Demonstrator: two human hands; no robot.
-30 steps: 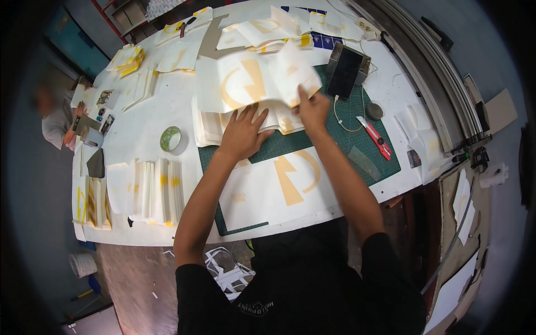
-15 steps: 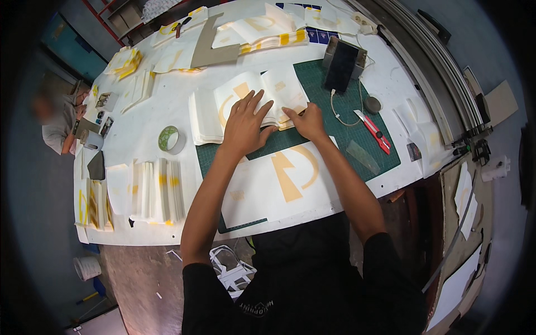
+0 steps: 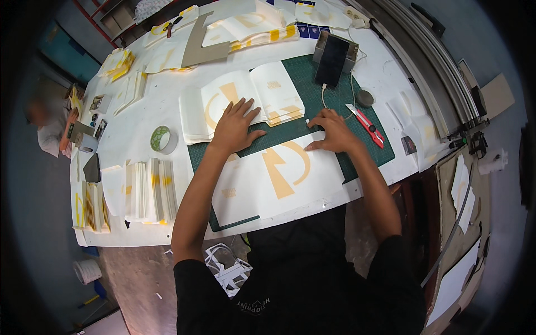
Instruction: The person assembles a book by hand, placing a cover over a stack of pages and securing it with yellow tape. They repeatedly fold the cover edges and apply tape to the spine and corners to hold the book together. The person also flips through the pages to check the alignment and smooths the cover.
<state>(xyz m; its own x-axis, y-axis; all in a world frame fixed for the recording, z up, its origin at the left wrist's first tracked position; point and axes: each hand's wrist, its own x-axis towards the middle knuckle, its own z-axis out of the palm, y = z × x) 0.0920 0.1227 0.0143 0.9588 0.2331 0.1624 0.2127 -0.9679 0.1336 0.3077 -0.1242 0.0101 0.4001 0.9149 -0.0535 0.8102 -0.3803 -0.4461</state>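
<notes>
My left hand [image 3: 235, 129] lies with fingers spread on the lower edge of a folded stack of white sheets [image 3: 269, 75] printed in pale orange. Its thumb sticks out over the green cutting mat [image 3: 298, 70]. Below the stack, a flat white sheet [image 3: 245, 177] with the same pale orange print lies on the mat. Over this sheet's upper right corner is my right hand [image 3: 333, 133], fingers curved and thumb apart, with nothing seen in it. A small whitish bit lies by its fingertips. To its right rests a red utility knife [image 3: 367, 127].
A phone [image 3: 333, 58] with a cable leans on a stand beside a round grey tin [image 3: 364, 99]. At left stand a tape roll [image 3: 163, 139] and upright folded sheets [image 3: 149, 192]. Paper stacks [image 3: 265, 38] lie at the back. A metal rail [image 3: 441, 67] borders the right; a co-worker [image 3: 50, 125] sits far left.
My right hand has left the folded stack and moved right and nearer, to the flat sheet's corner, its fingers loosening. My left hand stays on the stack. The view has shifted slightly.
</notes>
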